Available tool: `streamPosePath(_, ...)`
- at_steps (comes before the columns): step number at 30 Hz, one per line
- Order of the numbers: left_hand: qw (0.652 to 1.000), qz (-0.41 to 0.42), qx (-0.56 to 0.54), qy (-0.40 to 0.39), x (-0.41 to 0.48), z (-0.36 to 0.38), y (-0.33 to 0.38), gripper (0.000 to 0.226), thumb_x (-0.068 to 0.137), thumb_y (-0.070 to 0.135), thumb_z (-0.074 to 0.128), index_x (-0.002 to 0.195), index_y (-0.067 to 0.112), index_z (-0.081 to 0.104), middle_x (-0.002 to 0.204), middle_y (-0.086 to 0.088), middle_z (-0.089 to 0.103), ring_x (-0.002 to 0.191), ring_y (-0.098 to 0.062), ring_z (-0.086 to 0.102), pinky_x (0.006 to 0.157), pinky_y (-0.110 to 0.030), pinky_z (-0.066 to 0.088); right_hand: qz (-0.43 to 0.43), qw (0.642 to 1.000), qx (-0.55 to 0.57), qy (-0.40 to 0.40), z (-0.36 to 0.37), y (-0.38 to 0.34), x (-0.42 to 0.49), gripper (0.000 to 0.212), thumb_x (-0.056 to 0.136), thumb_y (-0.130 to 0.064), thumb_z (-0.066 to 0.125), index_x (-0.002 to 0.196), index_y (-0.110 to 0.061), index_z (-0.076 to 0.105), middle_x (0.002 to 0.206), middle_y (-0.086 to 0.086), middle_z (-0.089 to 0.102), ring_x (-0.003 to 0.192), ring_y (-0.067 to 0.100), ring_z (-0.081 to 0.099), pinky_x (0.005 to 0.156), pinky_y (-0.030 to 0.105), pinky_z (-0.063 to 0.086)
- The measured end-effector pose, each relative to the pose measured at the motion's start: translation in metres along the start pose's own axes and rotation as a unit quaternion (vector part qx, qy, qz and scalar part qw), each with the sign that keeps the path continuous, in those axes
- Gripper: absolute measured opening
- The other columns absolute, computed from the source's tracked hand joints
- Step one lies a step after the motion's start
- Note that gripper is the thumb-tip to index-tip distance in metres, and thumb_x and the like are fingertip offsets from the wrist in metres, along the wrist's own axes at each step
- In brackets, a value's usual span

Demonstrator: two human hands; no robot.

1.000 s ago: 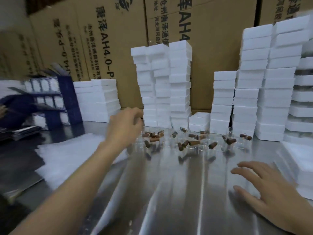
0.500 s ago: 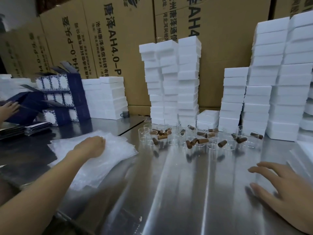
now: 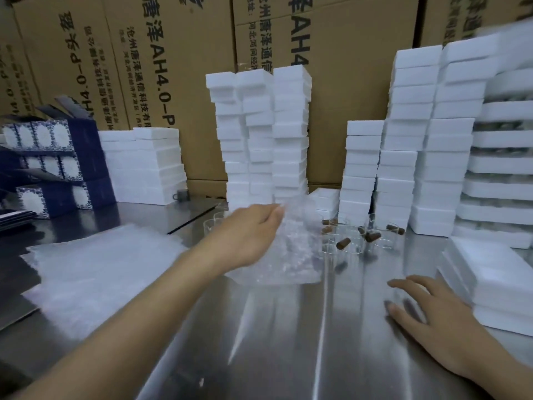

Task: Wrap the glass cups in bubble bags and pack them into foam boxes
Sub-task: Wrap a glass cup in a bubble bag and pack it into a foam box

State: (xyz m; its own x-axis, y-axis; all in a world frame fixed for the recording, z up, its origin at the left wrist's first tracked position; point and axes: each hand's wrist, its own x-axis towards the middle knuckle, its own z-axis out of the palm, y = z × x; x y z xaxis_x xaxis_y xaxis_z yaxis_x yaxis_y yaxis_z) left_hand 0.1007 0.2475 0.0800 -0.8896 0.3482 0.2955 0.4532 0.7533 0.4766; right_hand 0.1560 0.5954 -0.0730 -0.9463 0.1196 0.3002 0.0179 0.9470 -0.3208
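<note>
Transparent plastic, a single bubble bag (image 3: 288, 249), is pinched at its upper edge by the left hand (image 3: 248, 235) and hangs down until its lower edge nearly touches the shiny steel table (image 3: 259, 327). Behind it, partly hidden by it, the small clear glass cups (image 3: 354, 241) with brown cork stoppers are grouped closely, some stoppers lying loose among them. The right hand (image 3: 432, 310) is open, palm down, fingers spread; whether it rests on the table cannot be told, and nothing is held in it.

Several risks can be judged from here. The bag is carried just in front of the cups, so a cup may be swept over or knocked against its neighbour if the bag is swung further back. The cups are hard to see on the reflecting metal, so one may be touched by mistake. The tall stacks of white foam boxes (image 3: 259, 134) behind look uneven and could be toppled by a careless reach. The flat pile of bubble bags (image 3: 101, 269) at the left lies near the table edge and may slide off.
</note>
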Motion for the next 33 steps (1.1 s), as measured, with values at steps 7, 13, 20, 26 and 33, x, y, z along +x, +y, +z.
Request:
streamPosePath(7,0.971,0.107,0.031,-0.209,0.0,0.164,0.064,0.055,0.113,0.06,0.023,0.166,0.045,0.028,0.177,-0.001,0.023,0.164,-0.023,0.017,0.133,-0.049,0.011,0.114,0.991,-0.064,0.004,0.0,0.008,0.002,0.048,0.1,-0.061,0.042,0.147,-0.046,0.041,0.157,-0.009,0.041,0.144,0.023,0.04,0.116,0.044,0.034)
streamPosePath(13,0.971,0.117,0.08,-0.194,-0.002,0.19,0.053,0.067,0.106,0.073,0.022,0.168,0.048,0.017,0.18,0.006,0.007,0.166,-0.02,-0.001,0.132,-0.047,-0.008,0.137,0.99,-0.033,0.023,-0.005,0.015,0.004,0.043,0.105,-0.032,0.043,0.148,-0.036,0.045,0.15,0.002,0.051,0.136,0.029,0.049,0.11,0.043,0.041)
streamPosePath(20,0.99,0.008,0.027,-0.136,0.018,0.14,0.011,0.042,0.11,0.047,0.045,0.151,0.039,0.053,0.161,-0.003,0.045,0.145,-0.027,0.047,0.119,-0.049,0.042,0.095,0.992,0.082,0.032,-0.016,0.006,-0.004,0.056,0.093,-0.077,0.044,0.134,-0.04,0.057,0.123,-0.008,0.064,0.113,0.015,0.062,0.102,0.046,0.05)
streamPosePath(26,0.984,-0.051,-0.033,-0.166,0.032,0.112,-0.019,0.07,0.093,0.043,0.079,0.156,0.036,0.049,0.158,0.004,0.049,0.138,-0.018,0.051,0.111,-0.034,0.044,0.074,0.997,0.013,-0.002,-0.013,0.007,-0.002,0.061,0.085,-0.08,0.058,0.134,-0.043,0.058,0.132,-0.012,0.059,0.124,0.015,0.054,0.101,0.041,0.047)
streamPosePath(33,0.977,-0.095,-0.095,-0.165,0.038,0.107,-0.034,0.081,0.084,0.037,0.091,0.152,0.035,0.047,0.106,0.014,0.054,0.087,-0.006,0.062,0.067,-0.021,0.051,0.062,0.998,0.007,0.006,-0.01,0.01,0.0,0.048,0.088,-0.072,0.059,0.124,-0.041,0.063,0.123,-0.011,0.061,0.116,0.015,0.055,0.097,0.04,0.048)
